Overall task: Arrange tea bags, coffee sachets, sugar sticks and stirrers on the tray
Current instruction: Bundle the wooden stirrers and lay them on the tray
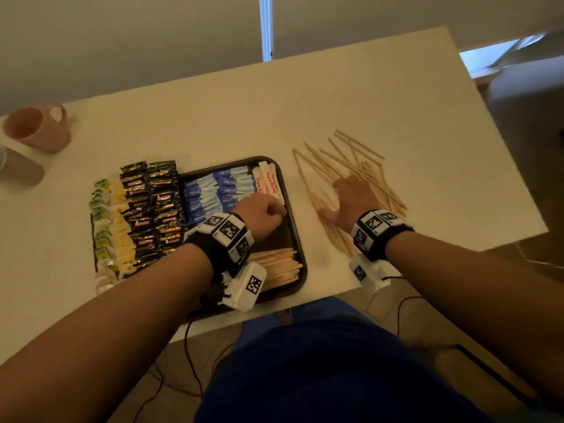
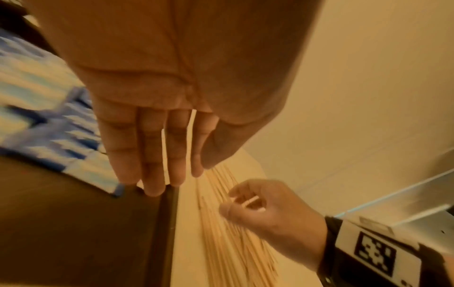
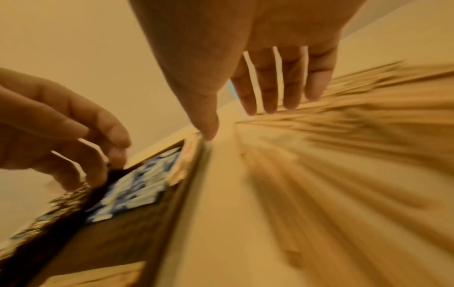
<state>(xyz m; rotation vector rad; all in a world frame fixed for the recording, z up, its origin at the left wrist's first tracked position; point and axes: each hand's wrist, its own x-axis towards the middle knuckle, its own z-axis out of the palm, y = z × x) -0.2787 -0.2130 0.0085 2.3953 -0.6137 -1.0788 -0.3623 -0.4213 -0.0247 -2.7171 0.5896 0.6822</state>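
Here, item by item. Dark brown rectangular plastic tray (image 1: 291,209): lies on the white rectangular table (image 1: 213,117), near the person's edge. Yellow and green paper tea bags (image 1: 111,221): stacked in columns at the tray's left side. Black and gold foil coffee sachets (image 1: 152,209): two columns just right of the tea bags. Blue and white paper sweetener sachets (image 1: 213,193): overlapping rows in the tray's far middle. White paper sugar sticks with orange print (image 1: 268,181): in the far right corner of the tray, beside the blue sachets. Flat pale wooden stirrers, tidy bundle (image 1: 277,265): lies lengthwise in the tray's near right corner.

Thin pale wooden stirrers, loose heap (image 1: 351,166): fanned out on the table right of the tray, apart from it.

Left hand (image 1: 259,213): over the tray's right part, by the near ends of the sugar sticks. The left wrist view shows its fingers (image 2: 152,155) straight and close together, tips down at the tray's rim; no item is seen in its grasp, though in the head view it looks bunched.

Right hand (image 1: 351,203): on the loose heap, palm down, fingers (image 3: 270,87) extended and slightly spread, thumb out to the side; it presses on the sticks and grips none.

Pink ceramic mug (image 1: 36,128): upright at the table's far left, well apart from the tray.
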